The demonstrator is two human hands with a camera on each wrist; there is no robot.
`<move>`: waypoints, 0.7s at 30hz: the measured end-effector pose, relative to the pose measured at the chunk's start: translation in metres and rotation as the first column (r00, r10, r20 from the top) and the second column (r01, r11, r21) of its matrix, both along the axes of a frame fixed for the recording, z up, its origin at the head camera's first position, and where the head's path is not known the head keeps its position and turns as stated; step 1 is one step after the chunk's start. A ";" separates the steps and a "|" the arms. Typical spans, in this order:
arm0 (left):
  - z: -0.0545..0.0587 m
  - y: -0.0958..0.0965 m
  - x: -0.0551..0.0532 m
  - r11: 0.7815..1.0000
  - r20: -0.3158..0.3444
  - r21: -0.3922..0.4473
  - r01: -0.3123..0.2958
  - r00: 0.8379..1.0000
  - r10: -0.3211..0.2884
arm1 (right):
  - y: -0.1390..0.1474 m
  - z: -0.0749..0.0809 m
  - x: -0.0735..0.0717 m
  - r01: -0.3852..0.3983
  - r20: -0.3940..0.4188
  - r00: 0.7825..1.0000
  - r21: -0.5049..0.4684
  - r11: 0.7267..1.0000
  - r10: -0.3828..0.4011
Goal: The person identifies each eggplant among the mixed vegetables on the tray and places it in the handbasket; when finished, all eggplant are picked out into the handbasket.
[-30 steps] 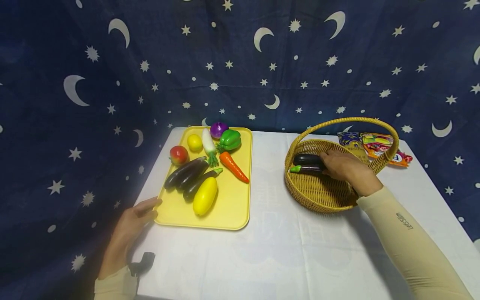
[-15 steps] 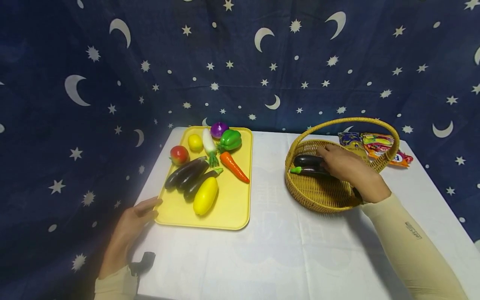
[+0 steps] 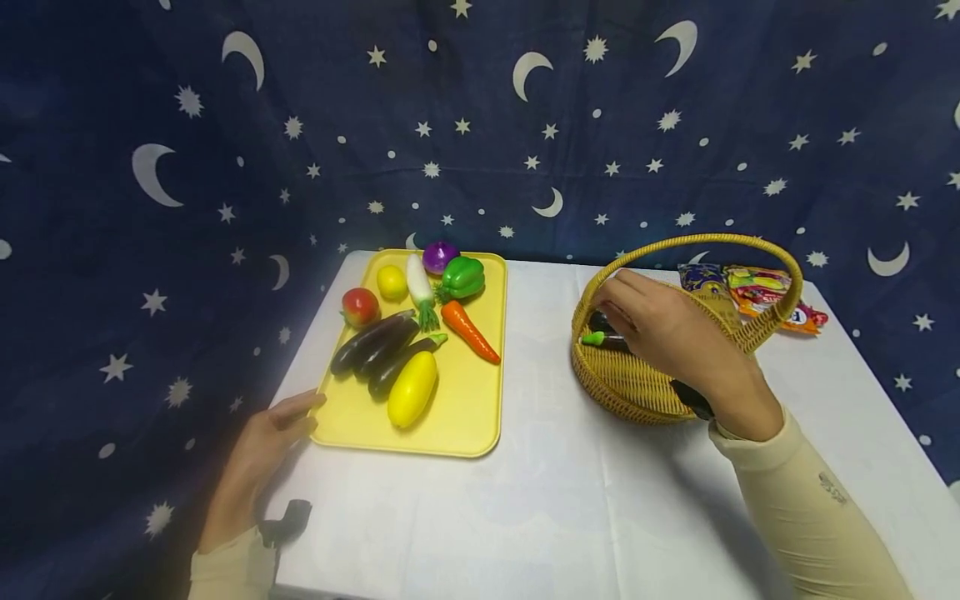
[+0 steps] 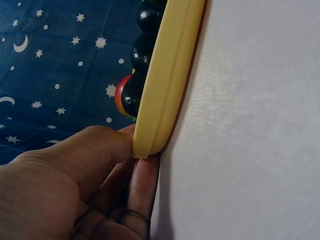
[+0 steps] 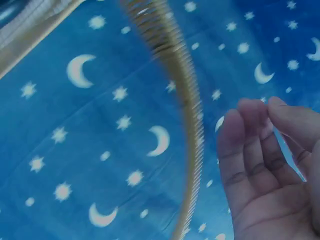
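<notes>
My left hand (image 3: 262,446) holds the near left corner of a yellow tray (image 3: 471,421). In the left wrist view the thumb lies on the tray's rim (image 4: 160,85) and fingers sit beneath it. Above a wicker basket (image 3: 626,400), my right hand (image 3: 667,329) is raised with bent, relaxed fingers. Nothing is between them in the right wrist view, where the basket handle (image 5: 192,125) is beside the hand. Two dark eggplants lie in the basket, partly hidden by the hand; the nearer eggplant (image 3: 617,342) has a green stem.
On the tray are several eggplants (image 3: 371,346), a yellow oval fruit (image 3: 412,389), a carrot (image 3: 470,332), a green bell pepper (image 3: 462,277), a purple onion (image 3: 439,257), a white radish (image 3: 418,279), a lemon (image 3: 392,283) and a red fruit (image 3: 360,307). Snack bags (image 3: 765,292) lie behind the basket.
My right hand has let go of the eggplants in the basket and lifted up and slightly left over them. The left hand stays at the tray.
</notes>
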State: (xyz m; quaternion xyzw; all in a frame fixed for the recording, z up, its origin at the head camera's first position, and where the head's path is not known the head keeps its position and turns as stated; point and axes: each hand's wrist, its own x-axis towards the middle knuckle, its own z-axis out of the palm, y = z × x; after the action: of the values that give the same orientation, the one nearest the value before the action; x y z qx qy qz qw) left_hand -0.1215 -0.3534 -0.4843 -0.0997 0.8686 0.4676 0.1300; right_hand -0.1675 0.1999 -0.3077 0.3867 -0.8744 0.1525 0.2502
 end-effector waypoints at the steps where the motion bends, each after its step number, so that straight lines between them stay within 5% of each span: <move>1: 0.000 0.000 -0.001 1.000 -0.004 -0.004 0.002 1.000 -0.002 | -0.006 0.000 0.000 -0.025 0.021 0.999 0.007 1.000 0.024; 11: 0.001 0.001 -0.003 1.000 0.002 -0.018 -0.015 1.000 0.016 | -0.069 -0.008 -0.024 -0.082 0.111 0.992 0.227 0.971 0.057; 21: -0.004 -0.004 -0.002 1.000 -0.013 -0.013 0.001 1.000 -0.001 | -0.128 -0.029 -0.046 -0.147 0.183 0.981 0.469 0.871 0.067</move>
State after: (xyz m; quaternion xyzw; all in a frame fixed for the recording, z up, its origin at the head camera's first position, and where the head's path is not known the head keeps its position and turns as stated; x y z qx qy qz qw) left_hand -0.1235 -0.3571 -0.4882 -0.0971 0.8724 0.4627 0.1241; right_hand -0.2139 0.0723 -0.3371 0.4710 -0.8793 -0.0245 0.0662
